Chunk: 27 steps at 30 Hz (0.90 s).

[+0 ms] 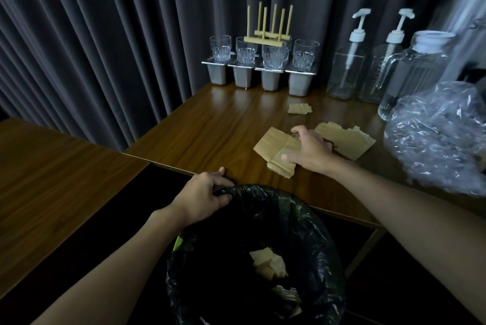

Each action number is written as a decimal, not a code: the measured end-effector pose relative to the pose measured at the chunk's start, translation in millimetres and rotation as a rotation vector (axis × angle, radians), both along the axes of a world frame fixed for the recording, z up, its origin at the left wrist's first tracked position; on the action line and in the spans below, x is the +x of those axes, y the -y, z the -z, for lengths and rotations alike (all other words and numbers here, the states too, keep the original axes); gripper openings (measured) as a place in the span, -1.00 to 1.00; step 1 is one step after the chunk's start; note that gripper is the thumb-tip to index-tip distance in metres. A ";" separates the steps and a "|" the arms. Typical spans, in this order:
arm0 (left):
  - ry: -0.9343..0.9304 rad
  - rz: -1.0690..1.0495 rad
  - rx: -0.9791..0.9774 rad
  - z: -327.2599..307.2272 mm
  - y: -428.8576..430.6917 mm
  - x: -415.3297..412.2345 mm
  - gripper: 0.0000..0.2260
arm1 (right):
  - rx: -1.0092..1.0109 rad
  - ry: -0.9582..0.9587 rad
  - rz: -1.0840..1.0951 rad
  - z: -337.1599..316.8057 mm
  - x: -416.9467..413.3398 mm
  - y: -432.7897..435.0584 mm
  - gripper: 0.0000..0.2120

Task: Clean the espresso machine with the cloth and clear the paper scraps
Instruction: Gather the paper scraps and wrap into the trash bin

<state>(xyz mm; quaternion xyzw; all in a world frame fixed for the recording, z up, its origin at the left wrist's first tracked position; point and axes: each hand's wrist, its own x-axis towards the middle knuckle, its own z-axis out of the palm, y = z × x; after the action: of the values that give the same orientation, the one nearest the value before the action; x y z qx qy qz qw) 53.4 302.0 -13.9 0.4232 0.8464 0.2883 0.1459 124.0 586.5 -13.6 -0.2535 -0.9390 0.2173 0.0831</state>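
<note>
Brown paper scraps lie on the wooden table (215,124): a folded stack (273,148) near the front, a larger torn piece (347,140) to its right, and a small piece (299,108) further back. My right hand (310,149) rests on the folded stack, fingers curled over its far edge and thumb along its near side. My left hand (205,193) grips the rim of a bin lined with a black bag (302,219), held just below the table's front edge. Several scraps (268,263) lie inside the bin. The espresso machine (470,22) is only partly seen at the far right.
Clear glasses (263,53) stand on metal containers at the back, with a wooden rack (268,35) on top. Two pump bottles (347,69) and a glass jug (418,66) stand at the right. A crumpled clear plastic bag (436,135) lies beside the scraps. A second table (52,172) stands left.
</note>
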 end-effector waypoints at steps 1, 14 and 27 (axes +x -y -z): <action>0.000 -0.001 -0.003 -0.1 0.1 0.3 -0.76 | -0.054 -0.018 0.019 -1.1 0.3 0.6 -0.28; -0.015 -0.024 -0.020 3.3 0.9 -0.7 -0.74 | -1.003 -0.124 -0.228 -58.8 35.0 19.4 -0.66; -0.014 -0.016 0.010 4.6 1.1 0.5 -0.77 | -0.247 0.091 -0.202 -5.8 25.3 -6.6 -0.54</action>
<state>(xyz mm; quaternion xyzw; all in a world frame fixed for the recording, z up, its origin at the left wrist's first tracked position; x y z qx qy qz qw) 53.9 300.9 -18.5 0.4194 0.8493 0.2907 0.1354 149.3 593.1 -7.8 -0.1755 -0.9286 0.3268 -0.0134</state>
